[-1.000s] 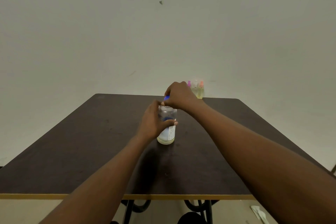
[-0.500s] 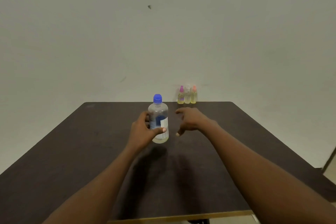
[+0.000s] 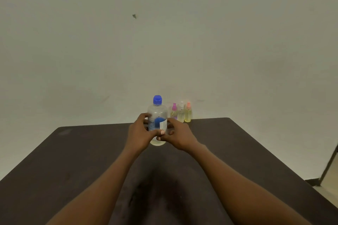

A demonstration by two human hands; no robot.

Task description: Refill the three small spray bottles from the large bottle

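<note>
The large clear bottle (image 3: 157, 115) with a blue cap and blue label stands upright on the dark table (image 3: 73, 160), a little yellowish liquid at its bottom. My left hand (image 3: 140, 133) grips its left side, thumb across the front. My right hand (image 3: 178, 134) curls round its right side, fingertips near my left thumb. Three small spray bottles stand in a row at the table's far edge just right of it: a pink-topped one (image 3: 174, 112), a clear-topped one (image 3: 181, 112) and an orange-topped one (image 3: 188, 112), all holding yellowish liquid.
A plain pale wall (image 3: 164, 42) rises right behind the table's far edge. Floor and a dark door frame (image 3: 329, 162) show at the right beyond the table's right edge.
My right hand left the blue cap, dropped beside the bottle, then closed on its right side. The bottle moved farther away, toward the small bottles, still held by my left hand.
</note>
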